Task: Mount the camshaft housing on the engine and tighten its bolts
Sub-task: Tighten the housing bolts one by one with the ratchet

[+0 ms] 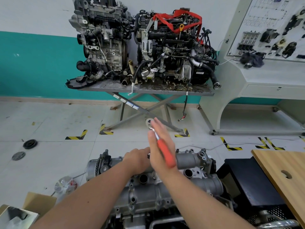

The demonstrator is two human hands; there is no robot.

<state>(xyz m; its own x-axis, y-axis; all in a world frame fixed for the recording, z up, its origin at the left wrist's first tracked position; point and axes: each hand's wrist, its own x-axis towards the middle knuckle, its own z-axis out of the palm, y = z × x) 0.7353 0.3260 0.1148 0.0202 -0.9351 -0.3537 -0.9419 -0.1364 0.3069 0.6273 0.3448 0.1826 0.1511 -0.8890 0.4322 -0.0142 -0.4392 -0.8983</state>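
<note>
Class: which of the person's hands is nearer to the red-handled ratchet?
Right. The right hand lies flat against the ratchet, fingers straight along its handle. The left hand sits lower and to the left, on the camshaft housing.

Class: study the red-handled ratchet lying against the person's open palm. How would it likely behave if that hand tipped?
The ratchet looks rigid: metal shaft, solid handle. The right hand has straight fingers, so it could probably slip off. Its metal head probably makes it top-heavy.

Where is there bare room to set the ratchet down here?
The wooden board at right is bare around its hole. The floor between the hazard-tape corners and the camshaft housing is bare too. Crowded: the housing itself, under both hands, and the far table.
</note>
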